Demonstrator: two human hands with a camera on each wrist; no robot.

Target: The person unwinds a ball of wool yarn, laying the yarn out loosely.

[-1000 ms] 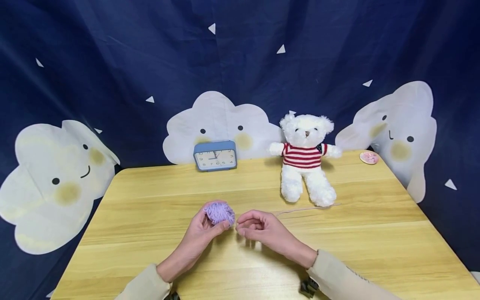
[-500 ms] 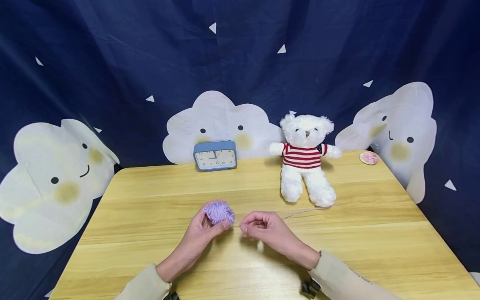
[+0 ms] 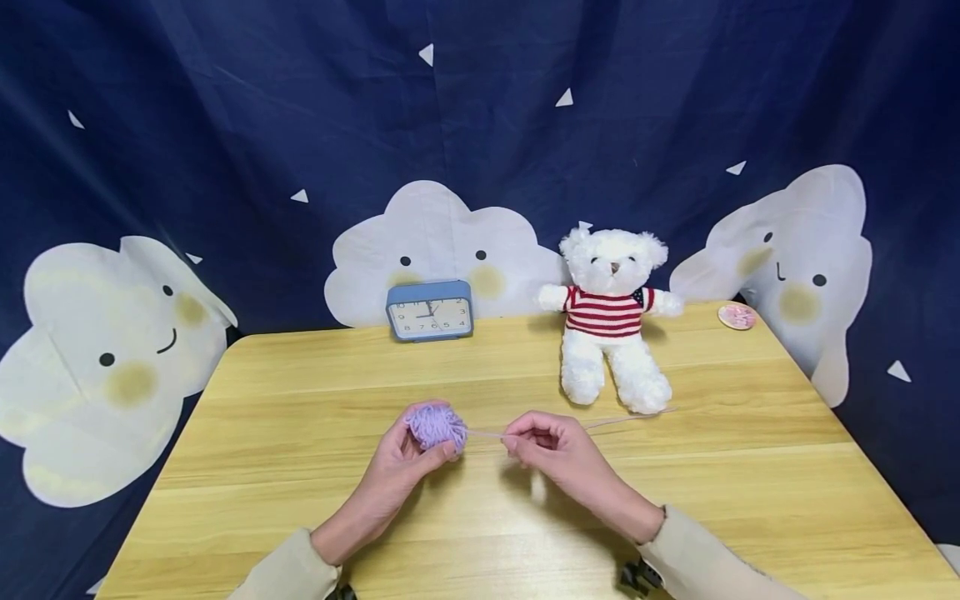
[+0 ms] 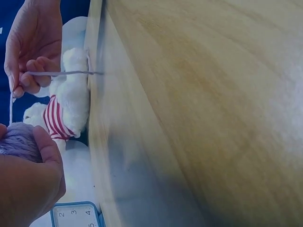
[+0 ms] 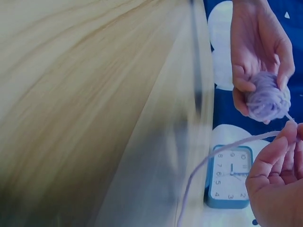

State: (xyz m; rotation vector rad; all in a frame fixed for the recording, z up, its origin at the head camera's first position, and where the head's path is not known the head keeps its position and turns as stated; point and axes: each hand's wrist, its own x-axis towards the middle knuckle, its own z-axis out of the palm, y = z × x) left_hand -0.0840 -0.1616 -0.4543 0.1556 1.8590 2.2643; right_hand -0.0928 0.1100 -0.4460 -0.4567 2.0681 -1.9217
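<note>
My left hand [image 3: 401, 462] grips a small ball of lilac yarn [image 3: 437, 427] between thumb and fingers, above the table. To its right, my right hand [image 3: 558, 450] pinches the yarn strand [image 3: 486, 434] between thumb and forefinger. That strand runs taut from the ball to the fingertips. Past the right hand, the loose yarn tail [image 3: 630, 418] trails toward the teddy bear's feet. In the right wrist view the tail [image 5: 203, 163] hangs in a curve from the pinching fingers, and the yarn ball [image 5: 268, 98] sits in the left hand's fingers.
On the wooden table [image 3: 300, 433], a blue alarm clock [image 3: 430, 311] stands at the back. A white teddy bear [image 3: 615, 325] in a red-striped shirt sits right of it. A round pink item [image 3: 738, 316] lies near the back right corner. Behind hangs a dark blue curtain [image 3: 495, 142] with clouds.
My right hand has moved right, away from the yarn ball, and a taut length of strand now shows between them. The left hand stays almost still with the ball.
</note>
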